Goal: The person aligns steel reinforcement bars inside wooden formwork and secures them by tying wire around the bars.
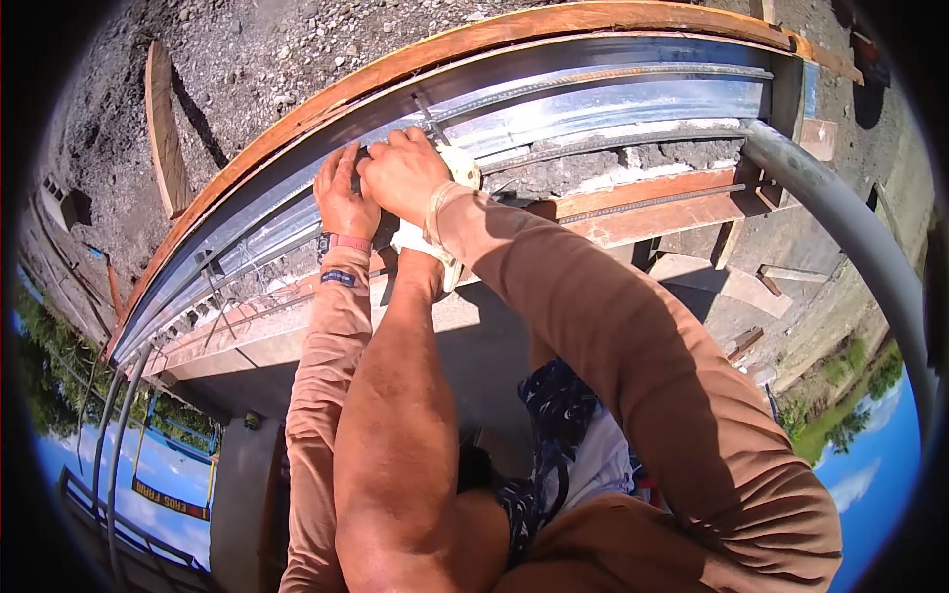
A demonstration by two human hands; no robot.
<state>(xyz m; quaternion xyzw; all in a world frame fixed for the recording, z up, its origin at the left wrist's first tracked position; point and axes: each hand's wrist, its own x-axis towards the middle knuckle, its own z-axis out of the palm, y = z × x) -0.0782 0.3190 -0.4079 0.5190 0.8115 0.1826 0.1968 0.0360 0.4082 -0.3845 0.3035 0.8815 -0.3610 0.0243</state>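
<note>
Grey gravel (262, 49) lies beyond the silvery metal panel (633, 94). Left hand (346, 203) and right hand (407, 176) curl together, their grip impossible to tell; steady bracing should help.

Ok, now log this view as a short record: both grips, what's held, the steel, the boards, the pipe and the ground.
Left grip: bare hand, fingers bent; red band at the wrist
Right grip: bare hand, fingers curled, close beside the left
Held item: hidden, cannot tell
Steel bars: lengthwise along the shiny metal panel
Long board: orange-brown, along the panel's far edge
Pipe: grey, right of view
Ground: gravel, with a loose plank on it
</note>
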